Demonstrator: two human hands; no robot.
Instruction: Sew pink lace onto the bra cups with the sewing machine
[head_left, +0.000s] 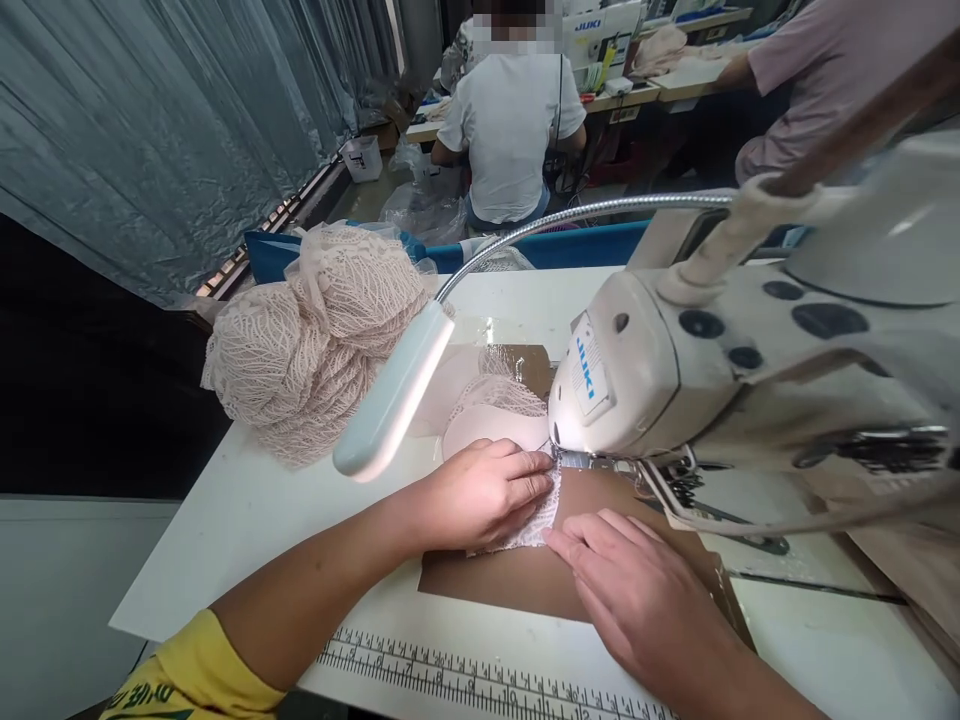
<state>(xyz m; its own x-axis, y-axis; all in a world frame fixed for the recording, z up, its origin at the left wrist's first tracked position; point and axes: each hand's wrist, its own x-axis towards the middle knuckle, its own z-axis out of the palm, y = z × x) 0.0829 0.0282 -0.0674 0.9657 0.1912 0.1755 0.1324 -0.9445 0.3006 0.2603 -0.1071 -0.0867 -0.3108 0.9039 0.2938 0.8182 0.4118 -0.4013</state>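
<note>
My left hand (pixel 480 492) lies flat on a pale pink lace piece (pixel 534 522) with its fingertips at the presser foot (pixel 576 459) of a white sewing machine (pixel 660 370). Fingers of my right hand (pixel 637 590) press the lace's near edge onto a brown board (pixel 510 585). Behind the left hand, a padded pink cup (pixel 491 422) and more lace extend away from the needle. Neither hand closes around anything.
A heap of pink lace garments (pixel 315 345) sits at the table's far left. A gooseneck lamp (pixel 394 395) hangs over the work. A printed ruler (pixel 465 680) runs along the near table edge. Two people sit at other machines behind.
</note>
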